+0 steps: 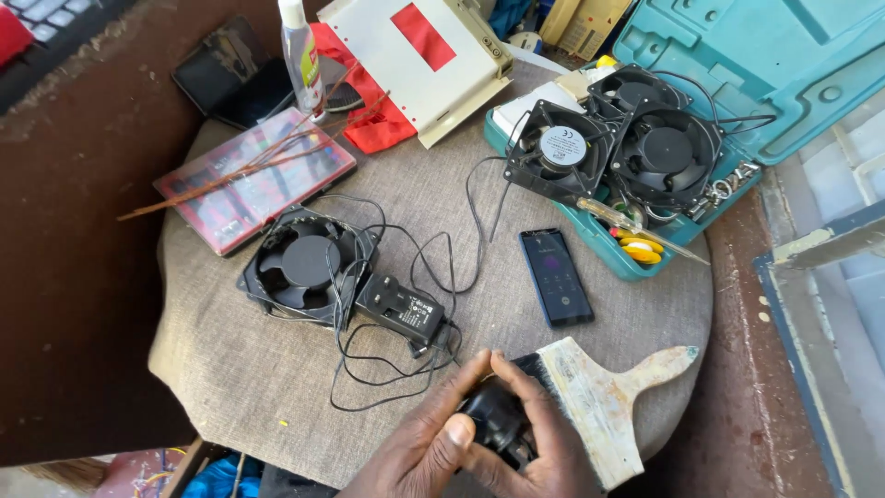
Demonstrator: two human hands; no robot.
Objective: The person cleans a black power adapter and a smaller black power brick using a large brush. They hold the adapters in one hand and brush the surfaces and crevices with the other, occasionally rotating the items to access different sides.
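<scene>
Grey cloth tabletop [516,184]: just below the phone [556,277], your left hand [419,443] and right hand [539,443] both grip a small black part [493,420], with the paintbrush [604,401] pinned under your right.

A smartphone [556,277] lies flat near the centre of the table [230,369]; its lit screen is dark with purple elements. A round white label [562,146] marks the hub of one black fan [558,150] in the teal case [737,55]. A clear bottle [300,57] at the far edge carries a multicoloured label.

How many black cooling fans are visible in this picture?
3: one fan lies on the grey stool cloth at left, and two fans rest in the teal case. Others may be hidden.
</scene>
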